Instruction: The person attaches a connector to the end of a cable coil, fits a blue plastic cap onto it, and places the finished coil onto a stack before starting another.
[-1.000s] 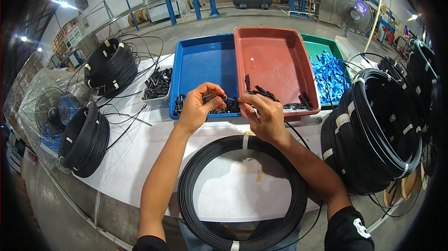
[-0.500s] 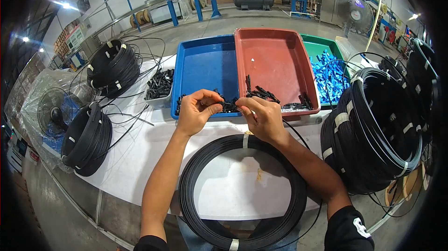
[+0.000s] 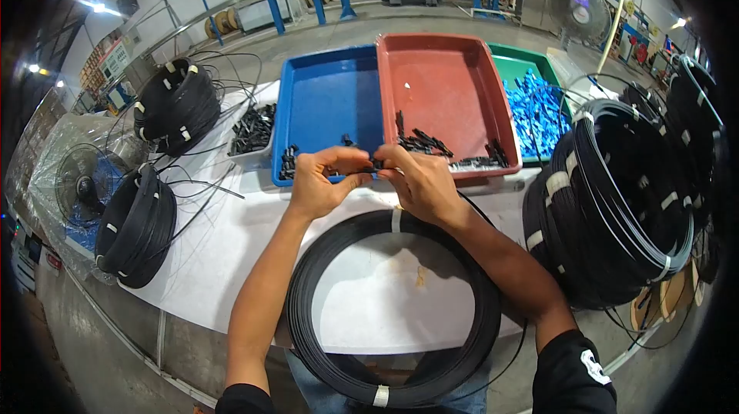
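Close together over the front edges of the trays, my left hand [image 3: 322, 185] and my right hand [image 3: 419, 183] pinch a small black plastic part [image 3: 370, 169] between their fingertips. Fingers hide most of this part, so its exact kind cannot be made out. Below my forearms lies a big coil of black cable [image 3: 302, 291], tied with white tape, reaching over the table edge above my lap. A loose black cable [image 3: 479, 210] comes out from behind my right wrist; whether its end is in my fingers is hidden.
Black pieces lie in a blue tray [image 3: 327, 68] and a red tray [image 3: 435, 48]. Blue clips [image 3: 535, 118] fill a green tray [image 3: 504, 52]. Left stands a tub of black parts [image 3: 254, 128]. Cable coils [image 3: 137, 225] stand left, and a larger stack [image 3: 566, 218] stands right.
Both hands have drawn closer together, and the fingers of my right hand now overlap the part at my left fingertips. The whole view has shifted slightly.
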A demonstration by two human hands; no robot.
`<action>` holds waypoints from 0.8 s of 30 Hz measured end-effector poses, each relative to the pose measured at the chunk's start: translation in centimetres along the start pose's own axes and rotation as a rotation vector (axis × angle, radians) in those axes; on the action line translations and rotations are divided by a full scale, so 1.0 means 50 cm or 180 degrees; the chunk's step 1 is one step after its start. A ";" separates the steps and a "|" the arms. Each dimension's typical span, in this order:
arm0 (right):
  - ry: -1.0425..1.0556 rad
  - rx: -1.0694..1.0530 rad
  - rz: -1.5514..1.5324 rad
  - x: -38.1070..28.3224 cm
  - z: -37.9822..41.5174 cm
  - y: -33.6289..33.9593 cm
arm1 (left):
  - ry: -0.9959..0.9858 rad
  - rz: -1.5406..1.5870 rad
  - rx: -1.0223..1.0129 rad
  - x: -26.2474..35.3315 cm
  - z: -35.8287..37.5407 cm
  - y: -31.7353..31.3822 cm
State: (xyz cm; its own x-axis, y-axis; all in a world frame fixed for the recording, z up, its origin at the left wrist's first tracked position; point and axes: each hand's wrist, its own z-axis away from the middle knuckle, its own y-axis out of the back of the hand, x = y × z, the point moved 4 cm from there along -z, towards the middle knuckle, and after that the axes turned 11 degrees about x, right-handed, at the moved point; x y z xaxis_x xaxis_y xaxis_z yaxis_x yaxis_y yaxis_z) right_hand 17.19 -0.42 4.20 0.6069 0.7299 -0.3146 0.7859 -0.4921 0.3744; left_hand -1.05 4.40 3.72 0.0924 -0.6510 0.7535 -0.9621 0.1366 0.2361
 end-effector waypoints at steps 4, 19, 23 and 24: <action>0.0277 -0.0386 0.0124 -0.014 0.001 -0.001 | -0.0041 -0.0064 0.0041 0.014 0.002 -0.012; 0.0618 -0.1483 -0.0153 -0.010 0.034 -0.032 | -0.0681 -0.1382 -0.0746 0.075 -0.124 -0.033; 0.0830 -0.1218 -0.0164 -0.024 0.031 -0.028 | -0.1239 -0.1555 -0.1746 0.034 -0.182 -0.183; 0.0836 -0.1229 -0.0175 -0.027 0.032 -0.030 | -0.1343 -0.1632 -0.1870 0.024 -0.198 -0.213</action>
State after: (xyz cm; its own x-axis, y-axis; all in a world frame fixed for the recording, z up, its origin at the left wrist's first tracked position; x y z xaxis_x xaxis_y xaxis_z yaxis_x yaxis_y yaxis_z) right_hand 15.37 -1.41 2.65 0.4760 0.8697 -0.1304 0.6843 -0.2732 0.6761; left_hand 11.87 9.56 8.16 0.2620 -0.9427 0.2067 -0.5305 0.0383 0.8468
